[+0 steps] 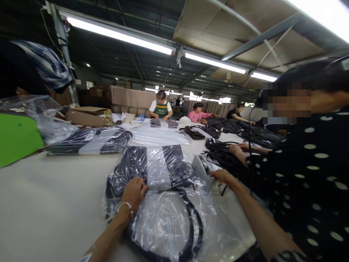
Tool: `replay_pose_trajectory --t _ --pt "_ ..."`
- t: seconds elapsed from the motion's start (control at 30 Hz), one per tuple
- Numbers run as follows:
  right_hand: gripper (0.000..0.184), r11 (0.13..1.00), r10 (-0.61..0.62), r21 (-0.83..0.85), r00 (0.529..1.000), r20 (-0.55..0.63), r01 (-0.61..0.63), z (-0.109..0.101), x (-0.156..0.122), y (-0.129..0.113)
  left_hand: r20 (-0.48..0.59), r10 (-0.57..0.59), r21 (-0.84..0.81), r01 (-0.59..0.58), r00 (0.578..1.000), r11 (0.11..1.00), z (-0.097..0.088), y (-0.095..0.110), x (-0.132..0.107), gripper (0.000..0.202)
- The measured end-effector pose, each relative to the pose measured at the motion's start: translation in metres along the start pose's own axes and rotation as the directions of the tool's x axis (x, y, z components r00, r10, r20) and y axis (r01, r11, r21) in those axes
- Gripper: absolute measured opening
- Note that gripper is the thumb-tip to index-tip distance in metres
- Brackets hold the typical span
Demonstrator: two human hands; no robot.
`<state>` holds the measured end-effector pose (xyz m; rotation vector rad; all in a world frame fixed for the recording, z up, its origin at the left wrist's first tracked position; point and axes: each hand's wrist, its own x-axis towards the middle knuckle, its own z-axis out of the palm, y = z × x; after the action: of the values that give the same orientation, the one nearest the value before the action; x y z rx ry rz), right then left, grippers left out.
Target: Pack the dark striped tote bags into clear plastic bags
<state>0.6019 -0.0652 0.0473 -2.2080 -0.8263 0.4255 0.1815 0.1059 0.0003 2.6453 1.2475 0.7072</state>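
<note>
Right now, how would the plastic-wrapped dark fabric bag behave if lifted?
Probably floppy: the plastic-wrapped dark fabric bag lies flat and crumpled under the left hand. Likely slippery: its glossy film on the smooth white table.

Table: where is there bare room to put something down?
Bare table lies left of the left hand, between the green board and the plastic-wrapped bag. Crowded on the right: tape dispenser, right hand, black straps.
</note>
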Motion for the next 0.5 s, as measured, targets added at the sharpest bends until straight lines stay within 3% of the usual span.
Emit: replay_pose_trajectory --t 0.2,0.5 --pt "0.027 0.997 -0.076 -0.008 0.990 -0.121 0.076 0.001 0.008 -0.005 -0.008 -0.013 -0.013 0.013 1.000 1.000 0.002 -0.001 -0.001 0.011" --pt "0.044 0.979 -0.175 -0.137 0.965 -0.193 0.151 0.009 0.011 -0.018 -0.090 -0.042 -0.111 0.032 0.995 0.993 -0.008 0.008 -0.011 0.013"
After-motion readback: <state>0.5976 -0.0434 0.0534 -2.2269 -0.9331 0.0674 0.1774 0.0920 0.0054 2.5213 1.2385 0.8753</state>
